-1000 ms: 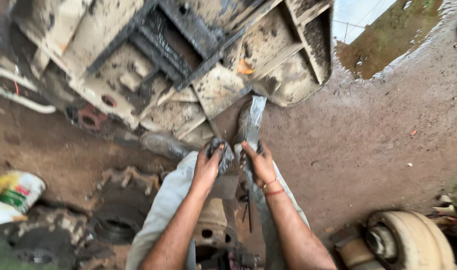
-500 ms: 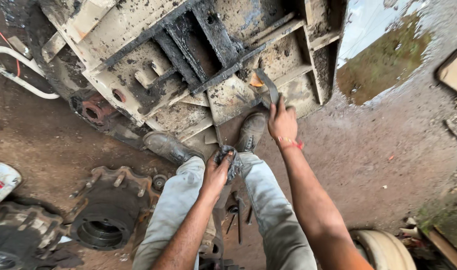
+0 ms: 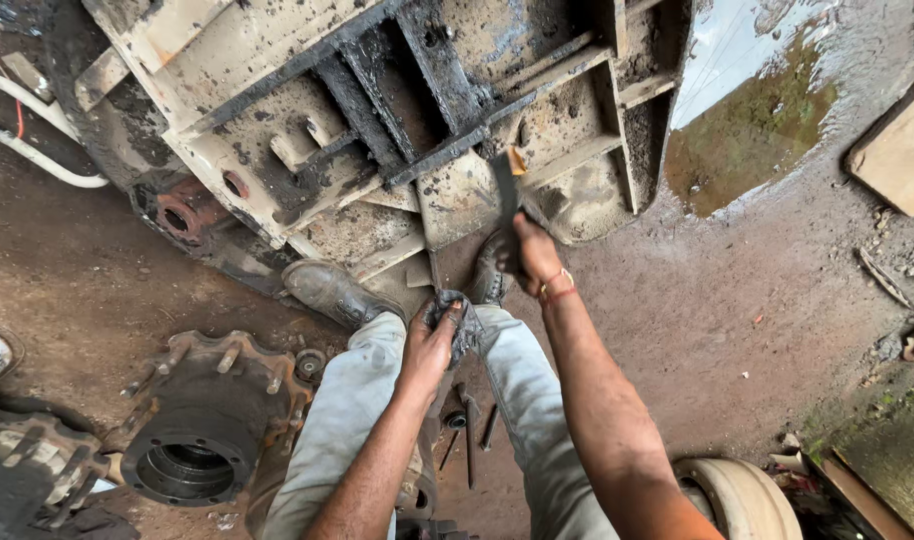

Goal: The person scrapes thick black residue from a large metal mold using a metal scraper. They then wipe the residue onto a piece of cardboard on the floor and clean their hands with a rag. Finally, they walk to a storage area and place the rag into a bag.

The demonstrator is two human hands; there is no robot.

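My right hand (image 3: pixel 533 256) is closed around a flat dark metal blade (image 3: pixel 505 190) and holds it up against the greasy metal frame (image 3: pixel 397 110) in front of me. My left hand (image 3: pixel 435 340) grips a dirty grey rag (image 3: pixel 459 318) between my knees. My legs in pale trousers (image 3: pixel 349 400) stretch forward, and my two muddy boots (image 3: pixel 329 288) rest against the frame's lower edge.
A rusty wheel hub (image 3: pixel 199 420) with studs lies at the lower left, next to a dark gear part (image 3: pixel 27 470). Loose bolts and rods (image 3: pixel 469 430) lie between my legs. A puddle (image 3: pixel 747 110) lies at the upper right, a wooden plank (image 3: pixel 902 150) beside it, a pale drum (image 3: pixel 737 495) below.
My right hand has lifted from my lap up to the frame, carrying the blade. My left hand stayed low with the rag. The view has tilted upward.
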